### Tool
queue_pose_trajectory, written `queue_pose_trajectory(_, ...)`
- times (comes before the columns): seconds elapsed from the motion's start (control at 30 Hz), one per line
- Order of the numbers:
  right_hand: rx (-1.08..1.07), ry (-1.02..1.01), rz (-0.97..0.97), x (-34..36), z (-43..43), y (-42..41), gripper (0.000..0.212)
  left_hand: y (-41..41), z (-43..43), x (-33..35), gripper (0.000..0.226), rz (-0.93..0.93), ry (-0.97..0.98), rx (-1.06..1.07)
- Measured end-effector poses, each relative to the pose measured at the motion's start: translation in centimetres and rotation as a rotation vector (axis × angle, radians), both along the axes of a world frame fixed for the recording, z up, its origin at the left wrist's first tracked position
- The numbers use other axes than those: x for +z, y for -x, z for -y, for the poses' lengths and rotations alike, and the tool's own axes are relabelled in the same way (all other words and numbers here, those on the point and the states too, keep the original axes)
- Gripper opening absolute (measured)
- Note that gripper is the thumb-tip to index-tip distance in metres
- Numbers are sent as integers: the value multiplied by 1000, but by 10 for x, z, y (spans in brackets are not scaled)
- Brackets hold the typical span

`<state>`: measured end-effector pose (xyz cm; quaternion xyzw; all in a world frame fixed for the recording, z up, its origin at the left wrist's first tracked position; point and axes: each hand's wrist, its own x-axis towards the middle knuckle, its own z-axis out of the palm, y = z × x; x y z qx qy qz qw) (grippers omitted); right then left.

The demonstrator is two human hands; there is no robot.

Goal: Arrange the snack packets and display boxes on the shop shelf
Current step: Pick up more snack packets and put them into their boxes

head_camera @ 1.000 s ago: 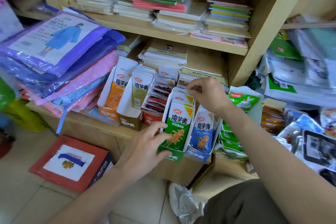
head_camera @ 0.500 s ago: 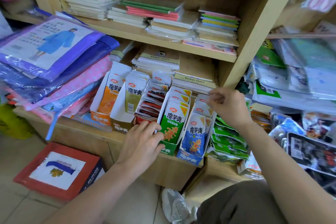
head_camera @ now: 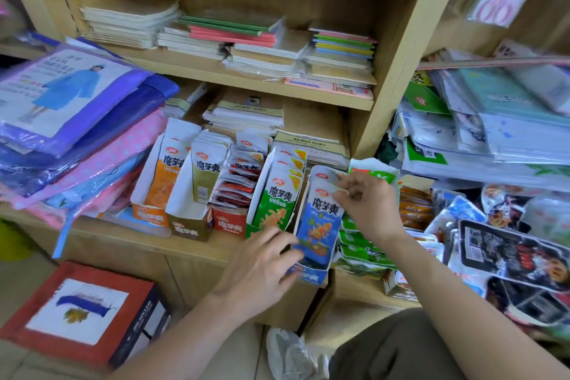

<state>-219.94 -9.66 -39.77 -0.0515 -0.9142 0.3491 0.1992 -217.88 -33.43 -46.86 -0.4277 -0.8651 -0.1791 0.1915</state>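
Five open display boxes of snack packets stand side by side on the low wooden shelf [head_camera: 129,241]: orange [head_camera: 154,191], brown [head_camera: 197,203], red [head_camera: 234,194], green [head_camera: 274,194] and blue [head_camera: 317,225]. My left hand [head_camera: 265,265] rests with spread fingers against the front bottom of the blue box, which overhangs the shelf edge. My right hand [head_camera: 367,203] pinches the top right corner of the blue packets in that box. Loose green packets [head_camera: 361,244] lie to the right of the blue box, partly under my right wrist.
Folded raincoat packs [head_camera: 68,120] are piled at the left of the shelf. Notebook stacks [head_camera: 246,43] fill the shelves above and behind the boxes. A red carton [head_camera: 80,311] sits on the floor. Mixed snack bags [head_camera: 509,250] crowd the right side.
My left hand has slid right from the green box's front to the blue box's base. My right hand has dropped onto the top of the blue packets. The camera has tilted up slightly.
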Motion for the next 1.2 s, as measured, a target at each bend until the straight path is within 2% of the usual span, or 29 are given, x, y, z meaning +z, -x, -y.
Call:
queue_pose_trajectory(0.07,-1,-25,-25,-4,-4,-1,11,2,-3,-7,18,14,-4,11)
queue_pose_trajectory(0.1,15,-139,-27,-6,-5,0,13,3,-5,-10,16,26,-11,13)
queue_pose_trajectory(0.17,42,-413,-47,-10,-5,3,34,4,-8,-12,14,42,-28,11)
queue_pose_trajectory(0.2,45,-473,-64,-11,-6,5,47,3,-11,-12,14,48,-33,4)
queue_pose_trajectory(0.23,35,-484,-83,-9,-7,5,57,2,-13,-12,14,49,-33,-6)
queue_pose_trajectory(0.3,11,-465,-138,-6,-8,8,63,0,-16,-11,16,47,-31,-17)
queue_pose_trajectory(0.47,62,-414,-94,-14,-18,25,52,-2,-20,-14,23,59,-39,3)
queue_pose_trajectory(0.63,-17,-467,-201,-5,-19,48,13,1,-25,-13,20,-26,-3,21)
queue_pose_trajectory(0.8,-2,-604,-159,7,-22,76,18,7,-27,-13,18,-66,-25,83)
queue_pose_trajectory(1.0,108,-760,173,45,-21,96,16,9,-29,-13,17,-181,48,136)
queue_pose_trajectory(1.1,212,-666,256,54,-26,97,15,10,-26,-14,20,-202,50,130)
queue_pose_trajectory(1.2,218,-401,159,54,-40,75,30,13,-18,-12,28,-172,9,138)
